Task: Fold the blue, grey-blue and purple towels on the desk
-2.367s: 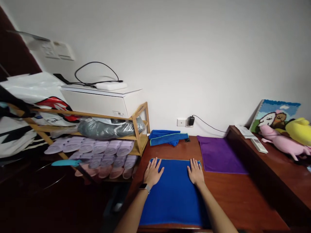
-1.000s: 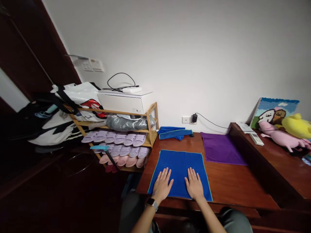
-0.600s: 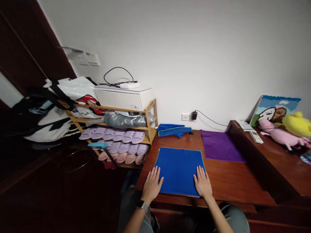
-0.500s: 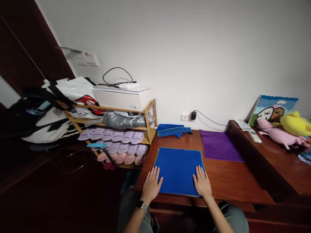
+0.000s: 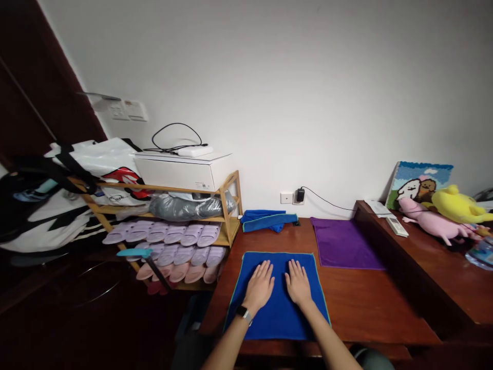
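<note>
The fingers of your left hand (image 5: pixel 259 290) and right hand (image 5: pixel 299 285) are stretched straight and released, palms down on a blue cloth (image 5: pixel 279 316). A watch (image 5: pixel 244 312) circles your left wrist. The green-edged cloth lies spread on a brown wooden table (image 5: pixel 370 303), close to its near edge. Beyond it, a folded blue bundle (image 5: pixel 269 221) lies near the wall (image 5: pixel 308 103); to the right, a purple cloth (image 5: pixel 348 244) lies flat. Farther right, a raised wooden surface (image 5: pixel 435 262) bears a white remote (image 5: pixel 396 226), a pink plush toy (image 5: pixel 429 221) and a yellow plush toy (image 5: pixel 456 204). At left, a wooden rack (image 5: pixel 225 218) holds lavender slippers (image 5: pixel 185 234) beneath a white box (image 5: pixel 173 172).
</note>
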`<action>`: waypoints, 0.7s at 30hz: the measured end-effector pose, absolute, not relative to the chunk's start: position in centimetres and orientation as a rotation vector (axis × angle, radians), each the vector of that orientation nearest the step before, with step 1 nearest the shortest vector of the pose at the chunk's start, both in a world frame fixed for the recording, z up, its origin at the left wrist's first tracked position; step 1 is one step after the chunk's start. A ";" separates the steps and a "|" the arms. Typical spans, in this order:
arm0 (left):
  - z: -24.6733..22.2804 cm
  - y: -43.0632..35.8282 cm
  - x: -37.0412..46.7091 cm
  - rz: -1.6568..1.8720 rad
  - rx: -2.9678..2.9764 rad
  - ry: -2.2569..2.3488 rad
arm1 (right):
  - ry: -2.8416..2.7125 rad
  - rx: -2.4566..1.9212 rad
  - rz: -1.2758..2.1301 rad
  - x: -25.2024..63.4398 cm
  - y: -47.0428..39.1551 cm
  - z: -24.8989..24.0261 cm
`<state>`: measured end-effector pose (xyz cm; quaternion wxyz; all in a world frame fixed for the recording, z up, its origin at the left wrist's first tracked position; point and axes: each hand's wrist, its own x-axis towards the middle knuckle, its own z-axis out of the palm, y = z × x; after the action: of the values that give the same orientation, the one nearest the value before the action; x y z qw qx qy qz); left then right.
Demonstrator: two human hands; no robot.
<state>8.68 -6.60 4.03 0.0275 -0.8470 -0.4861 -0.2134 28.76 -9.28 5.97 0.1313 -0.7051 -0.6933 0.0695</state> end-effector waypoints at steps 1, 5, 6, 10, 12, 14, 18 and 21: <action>4.3 -5.3 9.9 -0.629 -2.663 -1.469 | -2.038 -2.047 0.239 28.0 -8.2 6.3; 2.6 -1.1 10.4 -0.516 -2.719 -1.565 | -2.111 -2.038 0.329 27.3 -5.4 5.5; 1.7 -0.3 9.6 -0.510 -2.691 -1.625 | -2.115 -2.031 0.325 27.7 -5.1 4.9; -1.0 1.7 5.0 -0.542 -2.519 -1.823 | -2.091 -2.057 0.310 29.5 -4.6 3.7; -1.4 1.9 3.0 -0.534 -2.451 -1.883 | -2.067 -2.089 0.307 30.1 -4.4 3.8; -1.4 1.7 1.7 -0.498 -2.415 -1.925 | -2.028 -2.140 0.305 30.8 -4.4 4.0; -0.8 0.4 0.4 -0.432 -2.390 -1.982 | -1.928 -2.271 0.298 32.9 -5.5 4.0; -0.5 -0.9 0.3 -0.433 -2.370 -2.004 | -1.880 -2.336 0.304 35.2 -7.1 3.6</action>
<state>0.29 -0.91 -0.51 0.0041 -0.7563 -0.6394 -0.1382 35.25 -7.14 3.61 0.0638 -0.7735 -0.6225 0.1005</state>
